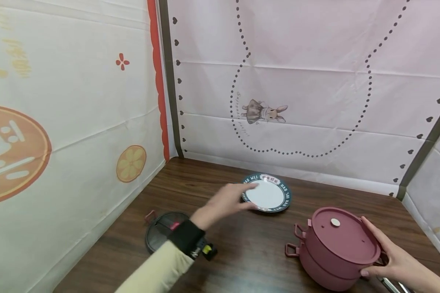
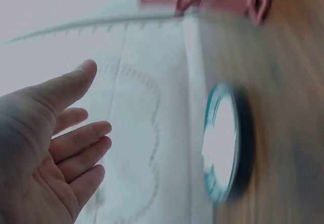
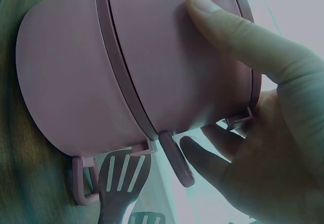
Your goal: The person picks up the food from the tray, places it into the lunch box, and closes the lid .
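Left hand, fingers spread wide, reaches the plate lying just right of its fingertips; right hand grips the pink pot

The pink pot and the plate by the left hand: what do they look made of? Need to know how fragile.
The pink pot has a matte, even pink skin with molded loop handles, so plastic or coated metal; the look leaves it open. The plate is glossy white with a printed dark rim, probably glazed ceramic, possibly melamine. The right hand holds the pot; the left hand reaches the plate.
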The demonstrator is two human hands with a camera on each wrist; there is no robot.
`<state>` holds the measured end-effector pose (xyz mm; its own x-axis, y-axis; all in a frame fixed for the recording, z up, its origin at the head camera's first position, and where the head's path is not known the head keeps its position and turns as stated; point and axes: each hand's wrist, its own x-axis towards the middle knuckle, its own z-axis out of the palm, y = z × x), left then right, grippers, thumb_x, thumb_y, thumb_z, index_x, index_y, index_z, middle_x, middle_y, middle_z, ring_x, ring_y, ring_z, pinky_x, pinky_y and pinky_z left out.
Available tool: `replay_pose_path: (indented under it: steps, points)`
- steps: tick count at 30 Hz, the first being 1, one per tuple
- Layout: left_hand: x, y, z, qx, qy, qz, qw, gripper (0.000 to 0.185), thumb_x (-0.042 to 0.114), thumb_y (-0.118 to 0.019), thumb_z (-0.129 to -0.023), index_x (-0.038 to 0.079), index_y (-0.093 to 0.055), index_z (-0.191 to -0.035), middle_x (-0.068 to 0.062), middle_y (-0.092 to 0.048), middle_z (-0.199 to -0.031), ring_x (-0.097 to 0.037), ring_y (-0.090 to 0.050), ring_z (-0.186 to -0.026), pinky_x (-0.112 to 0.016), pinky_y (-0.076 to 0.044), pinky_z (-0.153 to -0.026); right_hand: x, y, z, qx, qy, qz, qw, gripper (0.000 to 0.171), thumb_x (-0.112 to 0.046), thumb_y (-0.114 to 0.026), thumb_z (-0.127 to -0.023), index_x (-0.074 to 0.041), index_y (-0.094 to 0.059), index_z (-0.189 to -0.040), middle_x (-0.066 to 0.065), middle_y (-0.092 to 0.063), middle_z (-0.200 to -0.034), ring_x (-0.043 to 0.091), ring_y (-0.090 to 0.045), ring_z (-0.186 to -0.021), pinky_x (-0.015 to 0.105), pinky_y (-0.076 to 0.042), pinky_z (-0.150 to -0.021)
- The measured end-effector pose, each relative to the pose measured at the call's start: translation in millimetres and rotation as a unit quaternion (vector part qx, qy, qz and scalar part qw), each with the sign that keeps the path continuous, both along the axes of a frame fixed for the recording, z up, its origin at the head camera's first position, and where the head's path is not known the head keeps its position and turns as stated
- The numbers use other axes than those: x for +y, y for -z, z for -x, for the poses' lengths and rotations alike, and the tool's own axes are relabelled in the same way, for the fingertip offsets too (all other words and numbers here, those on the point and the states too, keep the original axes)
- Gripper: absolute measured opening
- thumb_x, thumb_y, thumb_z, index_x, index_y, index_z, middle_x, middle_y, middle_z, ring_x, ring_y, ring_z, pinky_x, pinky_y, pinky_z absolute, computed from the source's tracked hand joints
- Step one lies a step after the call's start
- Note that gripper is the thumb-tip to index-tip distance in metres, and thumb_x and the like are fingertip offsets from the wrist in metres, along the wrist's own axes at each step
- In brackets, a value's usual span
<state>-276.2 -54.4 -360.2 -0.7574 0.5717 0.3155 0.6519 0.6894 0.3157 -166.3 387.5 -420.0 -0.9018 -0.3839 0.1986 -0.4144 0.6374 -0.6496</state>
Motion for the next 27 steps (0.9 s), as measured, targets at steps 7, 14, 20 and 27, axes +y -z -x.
replay_pose_path:
  steps: [7, 14, 20, 27]
  points:
    - [-97, -14.1, 2.7, 0.002, -0.044, -0.002, 0.999, 0.058, 0.031, -0.073, -0.09, 0.02, -0.055, -0.144, -0.005, -0.061, -0.142, -0.024, -0.063, -0.123, -0.044, -0.05, -0.105, 0, -0.7, 0.9, -0.001, 0.004, -0.005, 1.0, 0.11, -0.001, -0.076, -0.083, -0.017, -0.001, -0.162, -0.049, -0.013, -0.14, -0.032, -0.025, -0.117, 0.009, -0.046, -0.079]
    - [-165, -7.7, -2.1, -0.084, -0.055, 0.002, 0.995, 0.05, 0.033, -0.07, -0.092, 0.025, -0.06, -0.14, -0.003, -0.063, -0.139, -0.027, -0.061, -0.126, -0.049, -0.051, -0.101, 2, 0.2, 0.2, 0.0, 0.019, -0.023, 1.0, 0.111, -0.004, -0.077, -0.083, -0.018, -0.001, -0.162, -0.051, -0.012, -0.137, -0.033, -0.025, -0.116, 0.009, -0.045, -0.079]
    - [-196, 20.1, 3.8, -0.162, -0.04, 0.053, 0.9845, 0.043, 0.025, -0.074, -0.09, 0.018, -0.066, -0.132, -0.005, -0.067, -0.132, -0.03, -0.066, -0.115, -0.049, -0.054, -0.095, 2, 1.0, 0.2, -0.004, 0.029, -0.028, 0.999, 0.11, -0.006, -0.078, -0.084, -0.019, -0.001, -0.162, -0.051, -0.012, -0.135, -0.033, -0.024, -0.115, 0.01, -0.045, -0.079]
    - [-210, 47.5, 5.7, -0.213, -0.028, 0.086, 0.9728, 0.035, 0.021, -0.078, -0.085, 0.02, -0.073, -0.12, -0.003, -0.069, -0.13, -0.032, -0.059, -0.127, -0.054, -0.048, -0.103, -1, -0.3, -1.4, 0.013, 0.02, -0.022, 0.999, 0.111, -0.003, -0.078, -0.082, -0.019, -0.003, -0.162, -0.049, -0.014, -0.139, -0.033, -0.024, -0.117, 0.009, -0.044, -0.079]
